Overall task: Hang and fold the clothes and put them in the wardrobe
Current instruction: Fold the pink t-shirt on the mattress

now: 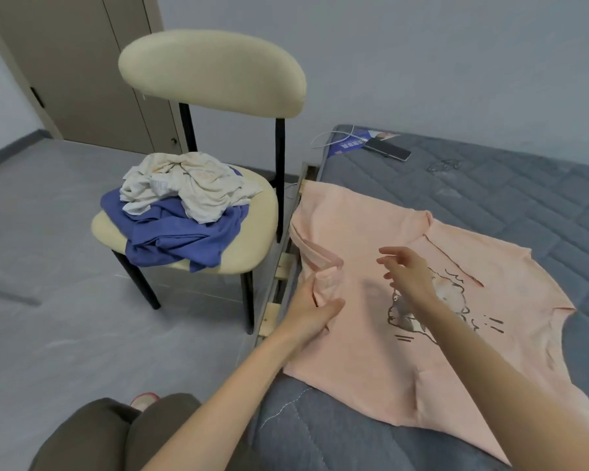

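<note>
A pink T-shirt with a cartoon print lies spread on the grey mattress, its left part hanging over the bed's edge. My left hand pinches a bunched fold of the shirt near its left side. Above the print hovers my right hand, fingers spread and relaxed, holding nothing. On the cream chair to the left lies a pile of clothes: a crumpled white garment on top of a blue one.
A phone, a white cable and a blue leaflet lie at the mattress's far corner. A brown door stands behind the chair. Grey floor stretches to the left. My knees show at the bottom.
</note>
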{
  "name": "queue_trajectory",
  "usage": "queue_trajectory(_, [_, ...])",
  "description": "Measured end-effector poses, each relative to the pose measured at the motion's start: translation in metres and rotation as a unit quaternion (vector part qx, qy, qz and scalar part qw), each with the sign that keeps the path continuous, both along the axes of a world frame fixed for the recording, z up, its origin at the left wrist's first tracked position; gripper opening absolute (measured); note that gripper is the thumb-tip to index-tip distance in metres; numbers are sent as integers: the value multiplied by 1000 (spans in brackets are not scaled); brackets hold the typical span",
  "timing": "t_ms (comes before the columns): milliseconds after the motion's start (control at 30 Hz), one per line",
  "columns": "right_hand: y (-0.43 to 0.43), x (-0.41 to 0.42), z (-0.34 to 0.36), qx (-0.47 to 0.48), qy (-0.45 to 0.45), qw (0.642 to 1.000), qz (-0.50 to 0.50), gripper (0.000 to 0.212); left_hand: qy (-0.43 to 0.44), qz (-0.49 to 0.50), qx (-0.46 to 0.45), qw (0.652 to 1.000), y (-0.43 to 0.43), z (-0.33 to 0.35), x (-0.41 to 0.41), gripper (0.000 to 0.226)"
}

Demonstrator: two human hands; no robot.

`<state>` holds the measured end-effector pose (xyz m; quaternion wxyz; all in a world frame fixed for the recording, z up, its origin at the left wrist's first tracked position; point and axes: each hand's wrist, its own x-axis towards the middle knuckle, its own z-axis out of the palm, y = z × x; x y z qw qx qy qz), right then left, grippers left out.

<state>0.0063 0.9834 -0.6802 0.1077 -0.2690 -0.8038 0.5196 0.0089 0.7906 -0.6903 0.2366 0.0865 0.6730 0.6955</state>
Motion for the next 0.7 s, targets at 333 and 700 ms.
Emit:
queue_trajectory(333, [60,50,-17,-11,-65,996,-55,15,121,-244,-263,925,47,-47,39,76])
queue_trajectory(700, [11,-3,-47,113,-216,951,188,70,255,-215,-316,888,41,-65,35,21])
